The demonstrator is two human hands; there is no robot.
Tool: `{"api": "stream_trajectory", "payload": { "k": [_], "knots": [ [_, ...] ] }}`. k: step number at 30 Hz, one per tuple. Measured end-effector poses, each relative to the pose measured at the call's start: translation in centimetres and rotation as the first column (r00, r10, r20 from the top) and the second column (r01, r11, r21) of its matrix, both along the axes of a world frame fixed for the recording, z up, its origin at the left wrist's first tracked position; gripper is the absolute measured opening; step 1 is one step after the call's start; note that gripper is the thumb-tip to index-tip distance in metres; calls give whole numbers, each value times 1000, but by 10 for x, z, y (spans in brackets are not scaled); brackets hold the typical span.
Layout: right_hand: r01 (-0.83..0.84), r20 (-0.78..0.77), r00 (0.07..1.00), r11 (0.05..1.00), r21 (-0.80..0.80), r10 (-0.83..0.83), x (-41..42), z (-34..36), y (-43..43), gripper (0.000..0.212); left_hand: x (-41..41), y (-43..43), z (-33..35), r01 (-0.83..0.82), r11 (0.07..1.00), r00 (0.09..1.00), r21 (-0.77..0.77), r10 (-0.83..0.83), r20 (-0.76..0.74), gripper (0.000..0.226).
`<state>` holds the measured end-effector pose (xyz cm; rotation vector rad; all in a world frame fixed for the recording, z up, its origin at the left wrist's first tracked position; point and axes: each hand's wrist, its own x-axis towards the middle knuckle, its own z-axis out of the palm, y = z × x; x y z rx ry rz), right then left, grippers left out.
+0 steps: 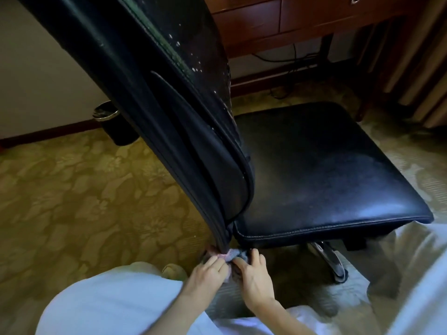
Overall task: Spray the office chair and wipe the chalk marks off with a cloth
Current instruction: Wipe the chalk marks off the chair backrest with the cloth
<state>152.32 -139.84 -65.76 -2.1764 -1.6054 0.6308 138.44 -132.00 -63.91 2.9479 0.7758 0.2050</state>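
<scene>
Below the bottom edge of the chair back (pixel 188 146), left hand (pixel 208 270) and right hand (pixel 255 276) grip the cloth (pixel 232 253) with curled fingers (pixel 214 262); open carpet (pixel 72 201) lies leftward.

The floor is covered by floral-patterned yellow-green carpet (pixel 72 189). The cream wall (pixel 36 81) is edged by a dark baseboard (pixel 48 132), near which a black waste bin (pixel 118 131) is placed. Cables (pixel 290 59) are seen beneath a wooden desk (pixel 278 22) with drawers. Curtains (pixel 425 68) are hung at right.

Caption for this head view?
The left hand and right hand hold a cloth at the bottom of the chair back.
</scene>
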Motion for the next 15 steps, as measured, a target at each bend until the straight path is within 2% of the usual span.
{"api": "stream_trajectory", "payload": {
  "k": [5, 8, 12, 15],
  "knots": [
    [81, -75, 995, 962, 261, -63, 2, 12, -11, 51, 3, -9, 35, 18, 991, 996, 130, -29, 84, 23],
    [35, -47, 999, 913, 406, -17, 9, 44, -12, 54, 0, -15, 61, -31, 985, 980, 169, -3, 197, 23],
    [19, -45, 999, 816, 578, 8, 20, 106, -16, 39, 2, -30, 116, -106, 967, 935, 233, 17, 353, 40],
    [38, -69, 997, 689, 724, 18, 27, 160, -16, 33, 8, -40, 173, -184, 932, 874, 311, 10, 487, 26]
  ]
}}
